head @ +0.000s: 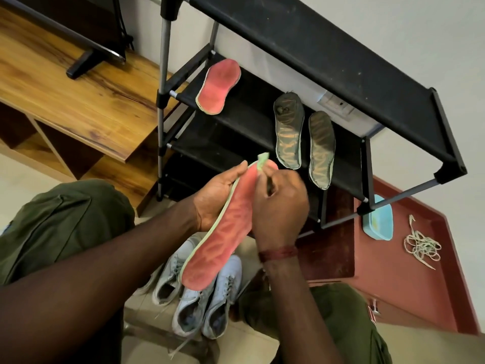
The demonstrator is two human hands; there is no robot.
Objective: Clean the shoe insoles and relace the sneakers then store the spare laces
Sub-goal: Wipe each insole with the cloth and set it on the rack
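Observation:
My left hand [217,195] holds a red insole [223,245] with a pale green edge from underneath, toe end pointing away from me. My right hand [278,203] pinches a small green cloth [262,161] against the insole's toe end. A second red insole [219,86] lies on the black shoe rack [341,61], and two dark grey insoles [288,132] [321,151] lie side by side on the same shelf. Light grey and white sneakers [204,298] stand on the floor between my knees. A tangle of pale spare laces [422,245] lies on a red surface at the right.
A light blue tub [378,219] sits on the red cabinet top [420,285] beside the rack's leg. A wooden TV unit [78,95] with a television stand is at the left. My knees in green trousers flank the shoes.

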